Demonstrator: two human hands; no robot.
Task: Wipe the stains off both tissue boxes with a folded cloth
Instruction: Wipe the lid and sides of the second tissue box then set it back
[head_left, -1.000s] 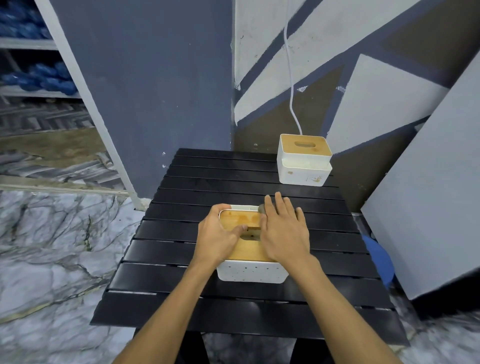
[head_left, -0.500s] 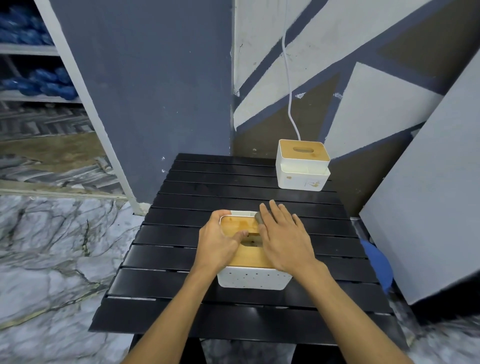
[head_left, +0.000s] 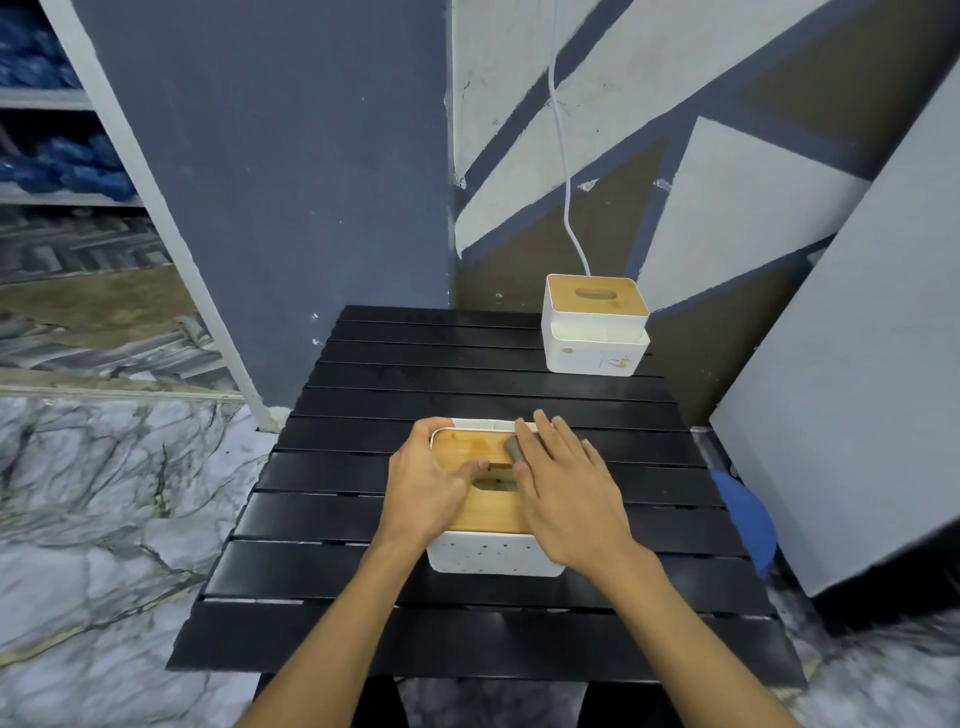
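Note:
A white tissue box with a wooden lid stands on the black slatted table in front of me. My left hand grips its left side, thumb across the lid near the slot. My right hand lies flat with straight fingers on the lid's right half, pressing a folded grey cloth whose edge peeks out beside the fingers. A second white tissue box with a wooden lid sits at the far right corner, with brown stains on its front.
A white cable hangs down the painted wall to the far box. A grey board leans at the right of the table, with a blue object beside it. Marble floor lies to the left, shelves with blue bundles beyond.
My right hand with the cloth has shifted slightly forward and right on the lid. The left hand keeps its hold on the box. The view has tilted a little.

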